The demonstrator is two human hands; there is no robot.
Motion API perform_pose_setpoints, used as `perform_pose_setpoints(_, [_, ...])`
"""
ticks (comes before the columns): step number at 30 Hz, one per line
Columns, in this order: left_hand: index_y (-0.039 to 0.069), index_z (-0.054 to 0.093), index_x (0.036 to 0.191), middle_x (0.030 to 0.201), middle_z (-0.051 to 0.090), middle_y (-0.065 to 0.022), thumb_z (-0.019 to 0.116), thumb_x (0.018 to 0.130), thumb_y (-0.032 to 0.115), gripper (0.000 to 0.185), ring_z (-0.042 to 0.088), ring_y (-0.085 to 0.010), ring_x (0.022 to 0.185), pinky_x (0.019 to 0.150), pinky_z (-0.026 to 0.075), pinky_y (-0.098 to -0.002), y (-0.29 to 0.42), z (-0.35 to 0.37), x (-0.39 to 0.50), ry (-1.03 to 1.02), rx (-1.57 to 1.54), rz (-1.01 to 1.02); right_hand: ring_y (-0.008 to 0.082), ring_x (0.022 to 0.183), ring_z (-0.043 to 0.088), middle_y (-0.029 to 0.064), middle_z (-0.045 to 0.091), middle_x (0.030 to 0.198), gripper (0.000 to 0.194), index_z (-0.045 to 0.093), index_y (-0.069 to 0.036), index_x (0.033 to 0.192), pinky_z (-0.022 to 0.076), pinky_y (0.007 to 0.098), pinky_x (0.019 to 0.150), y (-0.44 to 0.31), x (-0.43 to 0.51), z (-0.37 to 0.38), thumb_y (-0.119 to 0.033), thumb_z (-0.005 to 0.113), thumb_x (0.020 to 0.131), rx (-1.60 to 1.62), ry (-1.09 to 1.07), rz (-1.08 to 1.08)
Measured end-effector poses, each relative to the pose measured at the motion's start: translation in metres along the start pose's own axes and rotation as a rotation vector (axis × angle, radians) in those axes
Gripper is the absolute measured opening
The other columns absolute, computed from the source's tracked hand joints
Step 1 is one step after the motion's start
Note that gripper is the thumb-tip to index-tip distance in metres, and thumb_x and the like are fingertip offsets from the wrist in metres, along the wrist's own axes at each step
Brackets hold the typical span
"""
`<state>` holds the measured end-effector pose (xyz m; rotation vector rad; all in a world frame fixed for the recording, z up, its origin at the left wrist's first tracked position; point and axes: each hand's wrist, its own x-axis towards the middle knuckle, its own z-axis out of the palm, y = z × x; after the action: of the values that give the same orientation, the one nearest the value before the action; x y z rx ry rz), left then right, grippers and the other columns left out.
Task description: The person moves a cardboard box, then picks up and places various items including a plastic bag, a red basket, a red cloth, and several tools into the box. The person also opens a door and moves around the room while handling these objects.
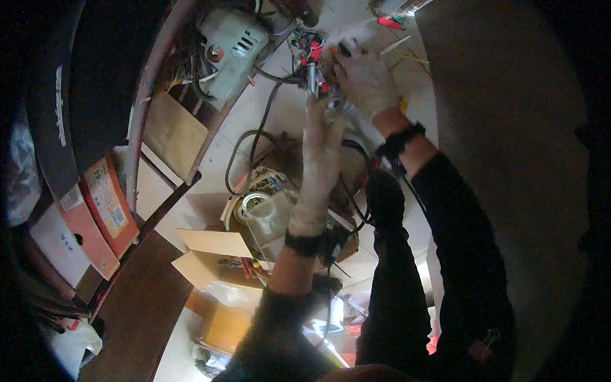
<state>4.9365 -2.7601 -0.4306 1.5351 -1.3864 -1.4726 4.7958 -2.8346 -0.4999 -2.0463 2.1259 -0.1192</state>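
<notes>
Both hands wear pale gloves and are blurred. My left hand (322, 153) reaches up the middle of the view, its fingertips at the lower end of a metal tool shaft (311, 79); whether they grip it is unclear. Red parts (312, 50) and thin tangled wires lie around the shaft's upper end. My right hand (365, 79) is to the right of it, fingers bent over a cluttered heap on the tiled floor; what is under them cannot be made out. A grey-green power drill (238, 52) lies on the rack at the upper left.
A metal rack (162, 210) runs along the left with red boxes (107, 200). Below my left hand stand a clear plastic basket (269, 219) and an open cardboard box (215, 243) with hand tools. A black cable (261, 122) loops over the floor. A wall or panel (501, 119) borders the right.
</notes>
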Motion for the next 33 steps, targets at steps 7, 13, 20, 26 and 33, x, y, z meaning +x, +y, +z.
perform_pose_setpoints(7, [-0.005, 0.029, 0.141, 0.139, 0.039, -0.029, 0.051, 0.094, 0.016, 0.057, 0.04, -0.0404, 0.128, 0.104, 0.034, -0.0399, -0.078, -0.006, 0.07, 0.078, 0.419, 0.133, 0.0296, 0.105, 0.056, 0.0065, 0.062, 0.113, 0.035, 0.064, -0.016, 0.112, 0.0448, 0.0454, 0.085, -0.037, 0.051, 0.031, -0.023, 0.061, 0.078, 0.253, 0.144, -0.319])
perform_pose_setpoints(13, [0.001, 0.038, 0.137, 0.149, 0.024, -0.0223, 0.05, 0.09, 0.008, 0.049, 0.032, -0.0351, 0.135, 0.107, 0.035, -0.037, -0.088, -0.014, 0.071, 0.05, 0.37, 0.182, 0.0241, 0.114, 0.051, 0.0031, 0.059, 0.114, 0.032, 0.064, -0.015, 0.108, 0.041, 0.044, 0.093, -0.044, 0.056, 0.061, -0.029, 0.061, 0.08, 0.081, 0.133, -0.269])
perform_pose_setpoints(20, [-0.001, 0.033, 0.14, 0.129, 0.049, -0.0215, 0.045, 0.088, 0.001, 0.053, 0.052, -0.0319, 0.115, 0.097, 0.041, -0.0373, -0.078, -0.015, 0.051, -0.016, 0.13, -0.028, 0.0239, 0.122, 0.044, 0.0045, 0.053, 0.127, 0.041, 0.061, -0.013, 0.119, 0.0358, 0.0428, 0.1, -0.034, -0.058, 0.026, -0.023, 0.064, 0.079, 0.227, -0.188, -0.268])
perform_pose_setpoints(26, [0.001, 0.042, 0.133, 0.127, 0.051, -0.0206, 0.054, 0.084, -0.001, 0.05, 0.053, -0.0307, 0.114, 0.098, 0.042, -0.0368, -0.1, -0.017, 0.02, 0.05, -0.017, -0.133, 0.032, 0.105, 0.057, 0.0121, 0.062, 0.111, 0.033, 0.064, -0.011, 0.109, 0.048, 0.0408, 0.084, -0.008, -0.101, 0.029, -0.015, 0.066, 0.076, 0.649, 0.155, 0.097])
perform_pose_setpoints(33, [0.004, 0.039, 0.136, 0.125, 0.053, -0.017, 0.068, 0.08, 0.003, 0.063, 0.055, -0.0245, 0.112, 0.092, 0.046, -0.0361, -0.113, -0.022, 0.029, 0.167, -0.221, -0.255, 0.0316, 0.097, 0.061, 0.0147, 0.064, 0.102, 0.029, 0.064, -0.012, 0.109, 0.0498, 0.0419, 0.08, 0.006, -0.056, 0.038, -0.02, 0.062, 0.081, 0.809, 0.258, 0.032])
